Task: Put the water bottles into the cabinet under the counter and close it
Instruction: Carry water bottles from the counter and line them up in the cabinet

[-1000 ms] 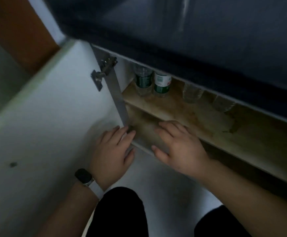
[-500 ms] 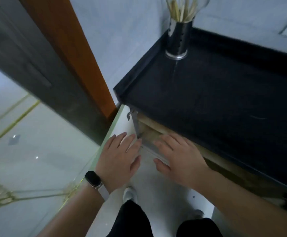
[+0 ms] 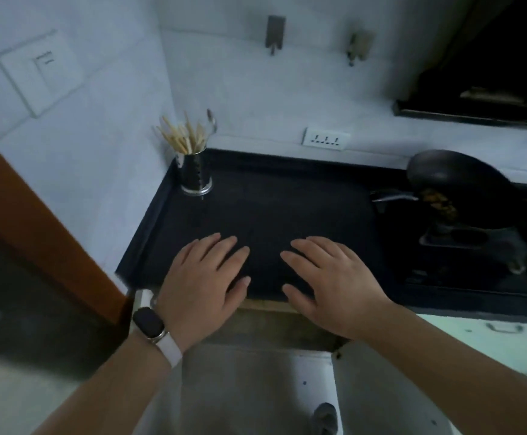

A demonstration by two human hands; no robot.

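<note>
My left hand [image 3: 205, 284] and right hand [image 3: 328, 284] are both spread flat with straight fingers and hold nothing. They are over the front of the black stone tabletop [image 3: 287, 208]. I cannot tell whether the palms rest on it or hover just above. The clear plastic water bottles are out of sight from here. The cabinet under the counter [image 3: 271, 328] shows its brown inside just below the tabletop's front edge, so I judge it is not closed yet. A sliver of its white cabinet door [image 3: 144, 298] shows by my left wrist, beside the dark smartwatch on a white strap [image 3: 149, 323].

The main risk, I think, is walking off with the door left open. With my eyes up here, I could also catch the door with a knee. If I swing it shut blind, I could pinch a finger at the hinge side. A hard slam might topple the bottles inside.

A second ago I was looking into the cabinet. Green-labelled bottles stood at the back of its shelf, and both hands lay at the lower front edge. Since then my view has risen. My hands have come up over the tabletop, and the perforated steel holder of chopsticks [image 3: 196, 174] and the black wok [image 3: 457, 186] have come into view.
</note>
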